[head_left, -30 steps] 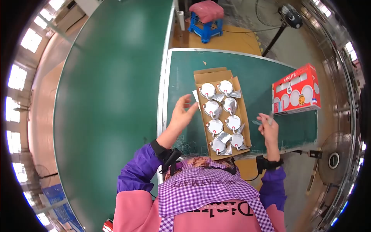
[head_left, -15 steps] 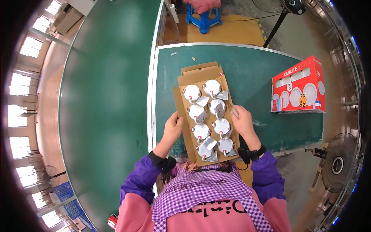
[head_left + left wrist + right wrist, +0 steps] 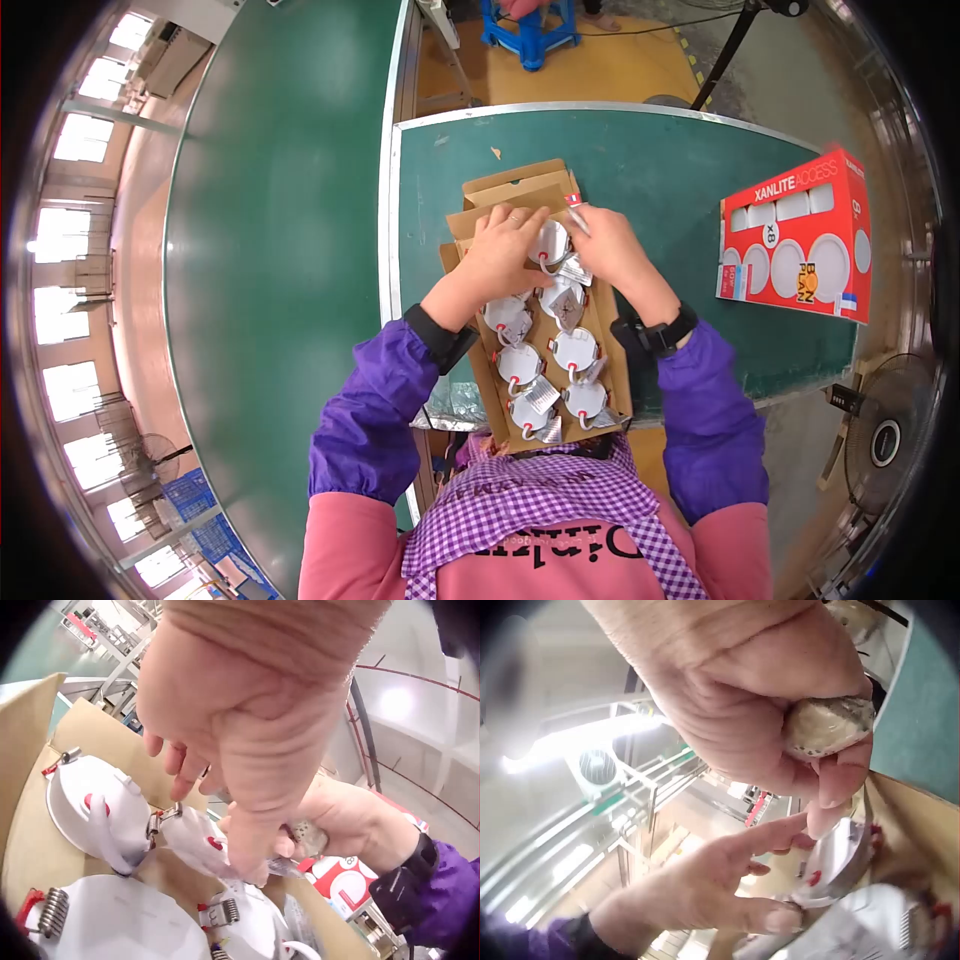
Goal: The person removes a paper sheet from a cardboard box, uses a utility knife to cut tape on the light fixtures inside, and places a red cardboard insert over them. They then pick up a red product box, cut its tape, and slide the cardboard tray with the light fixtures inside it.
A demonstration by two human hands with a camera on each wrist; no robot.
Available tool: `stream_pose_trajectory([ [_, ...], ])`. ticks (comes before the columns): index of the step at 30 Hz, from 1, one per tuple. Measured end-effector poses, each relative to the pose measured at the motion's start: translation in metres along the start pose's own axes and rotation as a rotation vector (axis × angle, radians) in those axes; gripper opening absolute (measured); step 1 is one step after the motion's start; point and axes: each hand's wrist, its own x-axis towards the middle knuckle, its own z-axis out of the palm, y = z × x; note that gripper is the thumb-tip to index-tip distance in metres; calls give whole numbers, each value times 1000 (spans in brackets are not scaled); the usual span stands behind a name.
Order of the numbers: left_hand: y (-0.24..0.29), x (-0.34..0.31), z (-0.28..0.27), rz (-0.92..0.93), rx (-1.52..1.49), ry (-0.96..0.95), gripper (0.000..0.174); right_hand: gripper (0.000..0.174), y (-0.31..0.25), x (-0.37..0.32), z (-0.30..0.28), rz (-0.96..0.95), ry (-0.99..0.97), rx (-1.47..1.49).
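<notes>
My head view: open carton lies on green table, white lamps inside in two rows. Left hand over carton's far end, fingers loosely extended, thumb apart from forefinger; whether it touches lamp, I cannot tell. Right hand at carton's far right edge. Right-wrist view shows me its fingers curled round pale speckled piece. Red box on table, right of carton, well apart.
</notes>
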Motion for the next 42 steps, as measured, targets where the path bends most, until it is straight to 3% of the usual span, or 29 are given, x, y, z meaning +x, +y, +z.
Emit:
stream_pose_trajectory([
  [1,-1,1,4,-7,-6,-2,89,18,5,0,0,-187,113,-311],
  [6,-3,5,11,-38,-99,-89,86,11,12,-3,-19,-87,-129,-316],
  [9,-4,7,12,-56,-159,-113,86,9,12,4,-20,-71,-158,-421],
  [19,-5,10,10,-45,-219,-96,82,11,19,17,-14,-104,-180,-347],
  [25,-10,14,16,-43,-233,-77,77,13,24,3,-1,-232,20,-356],
  [28,0,12,14,-87,-203,-42,77,19,27,-12,6,-504,184,-525],
  [32,-1,10,18,-78,-176,-15,78,17,30,-19,11,-537,224,-481],
  [37,-9,6,29,-60,-271,119,79,21,25,-31,15,-291,254,-272],
  [42,-6,3,26,-82,-253,89,79,30,27,-40,17,-362,265,-291],
])
